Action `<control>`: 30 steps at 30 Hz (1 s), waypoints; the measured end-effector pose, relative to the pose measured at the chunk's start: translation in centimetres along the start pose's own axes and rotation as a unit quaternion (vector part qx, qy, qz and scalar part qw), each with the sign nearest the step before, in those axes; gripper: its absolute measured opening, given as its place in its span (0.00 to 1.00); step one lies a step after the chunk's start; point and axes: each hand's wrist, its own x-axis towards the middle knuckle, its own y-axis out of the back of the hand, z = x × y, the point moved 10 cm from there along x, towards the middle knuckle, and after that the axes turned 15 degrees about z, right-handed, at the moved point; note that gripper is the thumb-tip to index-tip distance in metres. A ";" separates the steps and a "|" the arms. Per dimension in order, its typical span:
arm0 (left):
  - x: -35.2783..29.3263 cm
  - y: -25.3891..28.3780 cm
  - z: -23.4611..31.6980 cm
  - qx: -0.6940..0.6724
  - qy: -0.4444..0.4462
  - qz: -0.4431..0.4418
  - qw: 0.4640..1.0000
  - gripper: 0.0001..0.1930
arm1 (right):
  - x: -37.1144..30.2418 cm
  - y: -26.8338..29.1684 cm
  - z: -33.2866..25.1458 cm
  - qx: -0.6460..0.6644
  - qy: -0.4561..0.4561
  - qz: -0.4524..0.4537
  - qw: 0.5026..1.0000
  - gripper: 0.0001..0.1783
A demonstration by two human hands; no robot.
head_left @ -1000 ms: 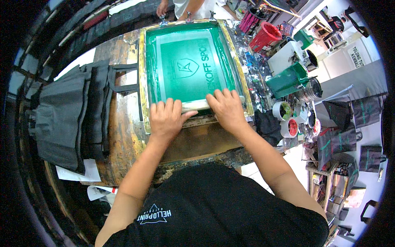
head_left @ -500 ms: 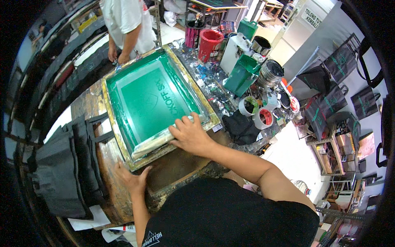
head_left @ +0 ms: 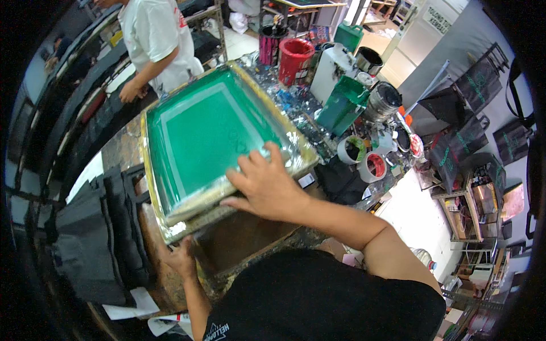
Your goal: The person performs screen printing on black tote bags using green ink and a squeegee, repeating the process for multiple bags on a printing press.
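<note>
A screen printing frame (head_left: pixel 147 170) with green ink over its mesh lies tilted on the worktable, its near edge raised. My right hand (head_left: pixel 267 184) is closed over a squeegee (head_left: pixel 207 203) resting along the frame's near side; ink and fingers hide part of its bar. My left hand (head_left: pixel 179 258) grips the frame's near left corner from below, its fingers partly hidden there. Beneath the raised edge a dark brown board (head_left: pixel 239 236) shows. Black fabric bags (head_left: pixel 85 244) lie stacked left of my left hand.
Beyond the frame stand a red bucket (head_left: pixel 296 62), a green container (head_left: pixel 343 105), open ink tubs (head_left: pixel 372 166) and a stack of cans (head_left: pixel 383 102). Black cloth (head_left: pixel 341 182) lies right of the frame. Another person (head_left: pixel 156 45) stands at the far left. Bags (head_left: pixel 478 74) hang at right.
The frame's near edge has risen and shifted slightly right, and my left hand has closed on its corner. The other person's hands have moved left, away from the frame.
</note>
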 end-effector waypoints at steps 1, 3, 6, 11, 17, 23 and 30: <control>1.2 -0.2 3.5 -0.041 -0.031 0.024 0.998 0.45 | 1.6 1.3 -0.3 -0.002 0.011 0.037 0.999 0.31; 4.1 -1.7 9.0 -0.043 -0.083 0.043 0.995 0.37 | 4.8 4.0 -0.1 -0.034 0.043 0.133 0.990 0.31; 8.4 -2.3 12.1 -0.165 -0.032 0.088 0.982 0.31 | 11.1 6.2 -0.1 -0.067 0.100 0.204 0.972 0.33; 10.3 -5.3 9.0 -0.007 -0.117 0.031 0.993 0.36 | 18.4 8.2 0.7 -0.018 0.082 0.153 0.985 0.38; 2.5 -6.6 -1.9 0.425 -0.025 -0.147 0.893 0.47 | 21.7 7.6 2.3 -0.054 0.065 0.097 0.992 0.40; 3.1 -8.4 -3.0 0.269 -0.038 -0.143 0.952 0.36 | 23.0 9.4 1.3 -0.042 0.037 0.091 0.994 0.41; 11.2 -6.7 2.8 0.101 -0.100 -0.076 0.987 0.18 | 24.1 7.5 2.6 -0.039 0.046 0.041 0.997 0.42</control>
